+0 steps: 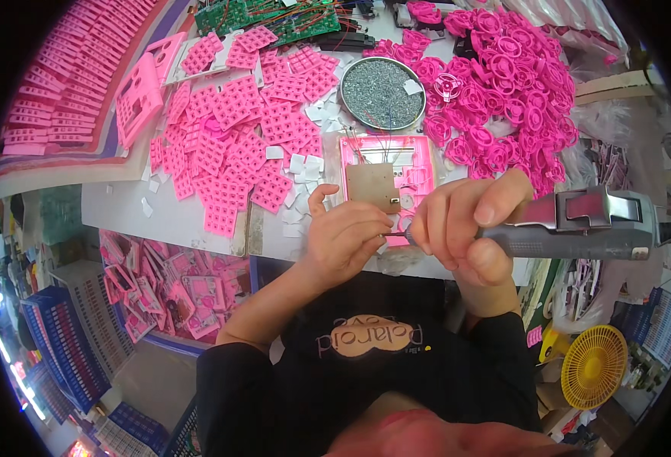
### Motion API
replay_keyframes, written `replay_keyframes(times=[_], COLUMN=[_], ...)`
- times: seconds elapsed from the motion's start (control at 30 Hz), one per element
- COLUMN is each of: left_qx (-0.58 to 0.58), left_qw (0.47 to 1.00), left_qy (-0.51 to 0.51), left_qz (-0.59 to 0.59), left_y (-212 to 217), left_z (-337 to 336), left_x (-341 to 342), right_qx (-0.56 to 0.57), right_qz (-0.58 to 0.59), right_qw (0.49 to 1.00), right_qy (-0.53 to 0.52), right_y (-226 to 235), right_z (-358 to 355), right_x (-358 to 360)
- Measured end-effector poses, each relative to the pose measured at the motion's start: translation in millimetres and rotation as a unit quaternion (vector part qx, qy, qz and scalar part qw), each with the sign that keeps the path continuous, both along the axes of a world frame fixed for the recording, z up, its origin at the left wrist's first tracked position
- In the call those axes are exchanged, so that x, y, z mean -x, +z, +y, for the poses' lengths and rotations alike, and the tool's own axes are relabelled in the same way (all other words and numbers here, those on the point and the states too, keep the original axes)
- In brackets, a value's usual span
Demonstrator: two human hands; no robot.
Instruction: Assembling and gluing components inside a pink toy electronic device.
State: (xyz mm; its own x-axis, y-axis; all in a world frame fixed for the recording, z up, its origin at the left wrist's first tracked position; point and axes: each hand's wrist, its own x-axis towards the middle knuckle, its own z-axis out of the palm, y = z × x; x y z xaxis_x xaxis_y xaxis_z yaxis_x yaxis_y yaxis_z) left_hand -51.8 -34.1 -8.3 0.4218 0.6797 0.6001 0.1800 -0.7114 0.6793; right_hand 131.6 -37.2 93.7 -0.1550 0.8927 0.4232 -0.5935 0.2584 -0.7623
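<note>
The driver (579,240) is gripped in the right hand (465,225), its fingers wrapped around the nose, with the bit (398,234) pointed leftward. At the bit's end, the fingers of the left hand (347,236) are bunched together; whether a screw is pinched there cannot be told. The board (369,185) is laid in the shell (419,179) on the counter (114,202), just beyond the hands. A screw is apparently being loaded; next, the bit would need to be tipped down over the board.

An electric screwdriver (571,242), circuit boards (299,24) and heaped pink parts (503,84) show an assembly workshop.
</note>
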Motion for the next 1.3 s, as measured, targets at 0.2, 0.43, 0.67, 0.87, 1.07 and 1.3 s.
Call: replay_keyframes(times=[0.2, 0.43, 0.67, 0.87, 1.07, 1.3], left_qx=[-0.01, -0.028, -0.027, 0.003, 0.072, 0.015], left_qw=[1.0, 0.999, 0.997, 0.996, 0.991, 0.975], left_qy=[0.006, 0.01, 0.01, 0.013, 0.027, 0.053], left_qz=[0.002, 0.022, 0.068, 0.092, 0.111, 0.214], left_y=[0.2, -2.0, 1.1, -4.5, -3.4, -6.9], left_z=[1.5, 3.6, 10.8, 11.7, 19.7, 12.4], left_x=[-0.1, -0.6, 0.4, 7.7, 21.6, 3.5], right_qx=[-0.013, 0.0, -0.012, -0.033, -0.039, -0.005], right_qz=[-0.006, -0.031, -0.05, -0.041, -0.114, -0.215], right_qw=[1.0, 0.999, 0.998, 0.998, 0.987, 0.965], right_qy=[0.001, -0.013, -0.035, -0.035, -0.107, -0.152], right_y=[1.4, -2.2, -4.1, -11.2, -51.1, -86.7], right_z=[1.4, -0.4, 0.9, 7.6, 28.1, 44.1], right_x=[1.0, 3.8, 1.8, 0.4, -8.8, -10.5])
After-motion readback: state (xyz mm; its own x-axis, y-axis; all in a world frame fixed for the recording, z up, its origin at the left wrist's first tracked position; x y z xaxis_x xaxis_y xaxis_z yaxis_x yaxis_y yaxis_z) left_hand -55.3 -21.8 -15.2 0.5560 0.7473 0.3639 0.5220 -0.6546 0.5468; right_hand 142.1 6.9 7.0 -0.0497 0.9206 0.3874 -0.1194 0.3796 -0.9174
